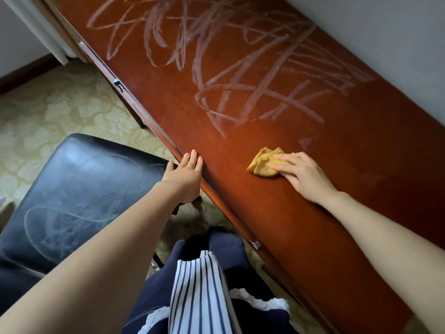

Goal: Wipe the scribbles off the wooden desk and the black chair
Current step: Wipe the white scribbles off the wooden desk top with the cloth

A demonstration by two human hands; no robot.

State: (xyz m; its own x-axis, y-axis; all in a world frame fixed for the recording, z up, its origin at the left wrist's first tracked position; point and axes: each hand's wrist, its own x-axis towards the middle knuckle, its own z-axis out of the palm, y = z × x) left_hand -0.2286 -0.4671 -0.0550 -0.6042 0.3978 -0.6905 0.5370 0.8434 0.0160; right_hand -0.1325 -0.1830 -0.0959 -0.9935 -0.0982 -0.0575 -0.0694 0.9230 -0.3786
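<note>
A long reddish wooden desk (277, 213) runs diagonally across the view. Pale chalky scribbles (216, 56) cover its far half; the near half looks bare. My right hand (303, 175) presses a crumpled yellow cloth (262, 162) flat on the desk, just short of the nearest scribble lines. My left hand (185, 177) rests on the desk's front edge, fingers spread, holding nothing. A black padded chair (79, 189) stands at the lower left with faint white scribbled loops (60, 225) on its seat.
A grey wall (385, 32) runs along the desk's far side. Patterned beige carpet (48, 112) lies under the chair. A white door frame (41, 27) stands at the upper left. Metal drawer fittings (118, 84) line the desk's front edge. My dark and striped clothing (199, 285) fills the bottom.
</note>
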